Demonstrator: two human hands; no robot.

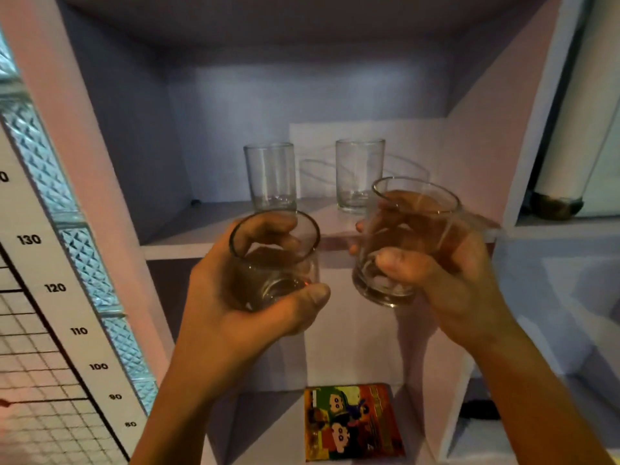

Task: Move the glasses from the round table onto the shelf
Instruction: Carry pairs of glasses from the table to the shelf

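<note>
Dim, purplish light fills the frame (edges bend from the wide lens), with soft blur throughout.

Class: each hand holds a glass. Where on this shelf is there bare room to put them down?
The shelf board is bare on its left, between the left wall and the left standing glass. A narrower gap lies between that and the right standing glass. The front right, behind the right hand, is hidden.

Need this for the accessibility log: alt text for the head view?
Two bare hands each hold a clear glass up to an open shelf: left hand grips the left glass, right hand the right glass. Two more glasses stand upright on the shelf, apart; a colourful book lies below.
</note>
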